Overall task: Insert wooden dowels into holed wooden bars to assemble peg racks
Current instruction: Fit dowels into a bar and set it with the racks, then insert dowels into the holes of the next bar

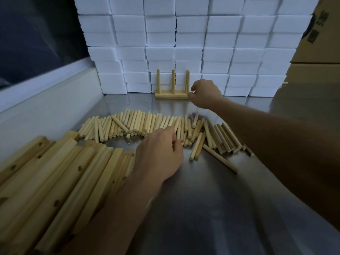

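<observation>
An assembled peg rack, a short wooden bar with three upright dowels, stands at the back of the steel table against the white blocks. My right hand reaches out to its right end, with fingers curled round the end of the bar. A wide pile of loose wooden dowels lies across the middle of the table. My left hand rests at the pile's near edge, its fingertips curled onto dowels; whether it holds one is hidden. Holed wooden bars are heaped at the near left.
A wall of stacked white foam blocks closes off the back of the steel table. A white ledge runs along the left side. Cardboard boxes stand at the far right. A single dowel lies apart.
</observation>
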